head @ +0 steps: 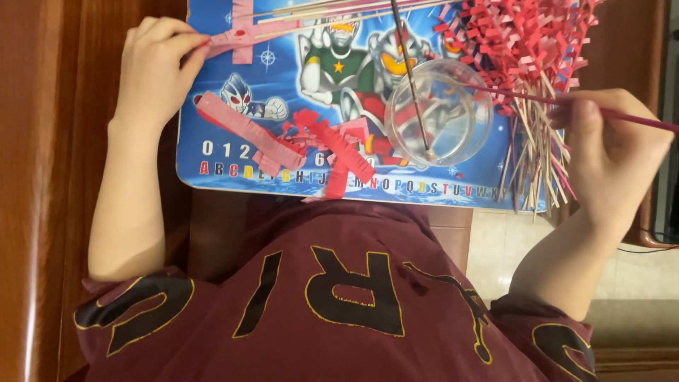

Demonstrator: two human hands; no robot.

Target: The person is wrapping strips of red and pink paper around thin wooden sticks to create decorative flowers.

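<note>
At the board's (212, 166) left corner, left hand (152, 67) fingers pinch a pink paper strip (237, 39); right hand (612, 152) fingers pinch a red stick (537, 99) over the bowl (438, 113).

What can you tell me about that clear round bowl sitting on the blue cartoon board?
The clear bowl looks like thin transparent plastic or glass, round and shallow, standing upright on the right half of the blue board, so the printed picture shows through it. A thin stick leans inside, its pale tip resting on the bottom. A red-coated stick held by the right hand crosses over its upper right rim. Red paper fringe is piled just beyond it. Whether it holds liquid cannot be told.
</note>
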